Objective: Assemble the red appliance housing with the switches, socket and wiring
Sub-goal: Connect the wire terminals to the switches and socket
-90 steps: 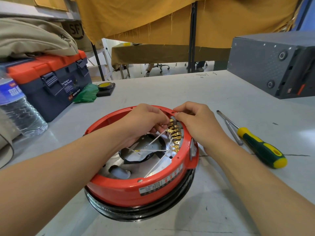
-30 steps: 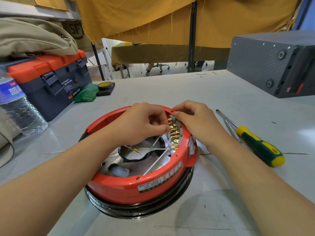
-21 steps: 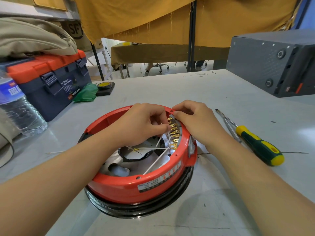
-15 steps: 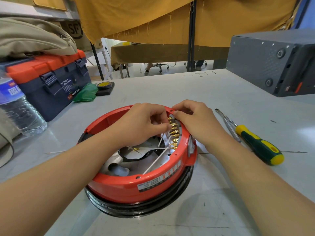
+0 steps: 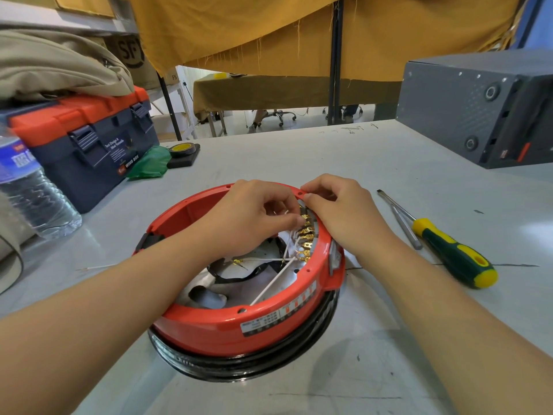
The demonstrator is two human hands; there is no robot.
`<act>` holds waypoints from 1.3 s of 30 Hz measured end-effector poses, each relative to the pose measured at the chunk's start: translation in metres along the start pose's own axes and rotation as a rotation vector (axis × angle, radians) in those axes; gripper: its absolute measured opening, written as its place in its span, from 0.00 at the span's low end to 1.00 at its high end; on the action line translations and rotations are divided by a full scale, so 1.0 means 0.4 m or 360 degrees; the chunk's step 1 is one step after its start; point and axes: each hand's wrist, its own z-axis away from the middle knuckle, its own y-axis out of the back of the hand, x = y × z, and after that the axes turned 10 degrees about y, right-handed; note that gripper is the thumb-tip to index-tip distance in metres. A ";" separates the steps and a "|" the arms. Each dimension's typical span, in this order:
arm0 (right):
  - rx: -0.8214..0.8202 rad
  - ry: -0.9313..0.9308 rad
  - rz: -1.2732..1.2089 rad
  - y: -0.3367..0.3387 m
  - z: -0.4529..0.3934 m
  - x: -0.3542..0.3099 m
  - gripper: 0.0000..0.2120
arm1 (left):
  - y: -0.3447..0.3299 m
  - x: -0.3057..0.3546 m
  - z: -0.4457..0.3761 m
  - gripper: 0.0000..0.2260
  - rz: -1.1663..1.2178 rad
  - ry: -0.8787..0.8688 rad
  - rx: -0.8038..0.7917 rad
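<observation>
Table; left hand hiding wire end.

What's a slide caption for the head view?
Both hands, left hand pinching a white wire, right hand steadying the brass terminals inside the red housing.

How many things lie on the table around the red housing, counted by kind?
Screwdriver: 1
Toolbox: 1
Water bottle: 1
Tape roll: 1
Green cloth: 1
Grey metal box: 1
Total: 6
</observation>
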 end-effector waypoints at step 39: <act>-0.0214 0.0043 0.0185 0.033 -0.003 -0.007 0.09 | 0.015 -0.010 -0.002 0.11 0.0075 0.0019 -0.0123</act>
